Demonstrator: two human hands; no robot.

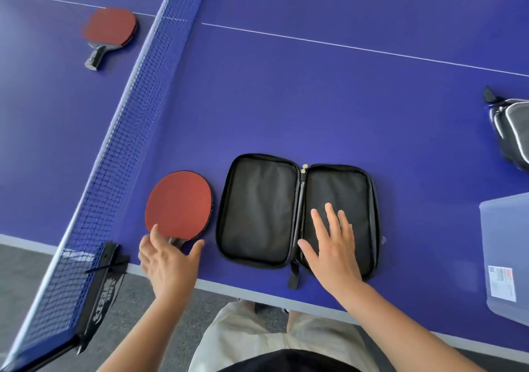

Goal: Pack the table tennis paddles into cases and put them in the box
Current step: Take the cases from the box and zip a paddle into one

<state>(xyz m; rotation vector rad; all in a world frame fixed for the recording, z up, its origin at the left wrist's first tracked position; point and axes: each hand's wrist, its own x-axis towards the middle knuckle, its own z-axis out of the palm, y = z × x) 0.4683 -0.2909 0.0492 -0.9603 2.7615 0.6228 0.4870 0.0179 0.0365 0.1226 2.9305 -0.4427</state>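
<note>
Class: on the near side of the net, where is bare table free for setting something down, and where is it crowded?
Free: the wide stretch beyond the open case, up to the white line. Crowded: the near edge, with the paddle, both hands and the clear box.

Your work surface is a blue table tennis table [286, 99], white line across, net [123, 142] stretched over it at your left. On your side of the net: one red paddle [179, 204] flat near the front edge, an unzipped black case [257, 211] spread open just beside it. Far right: a black-and-white bag [512, 131] and a clear plastic box [503, 251]. Beyond the net: second red paddle [110, 32], flat.
</note>
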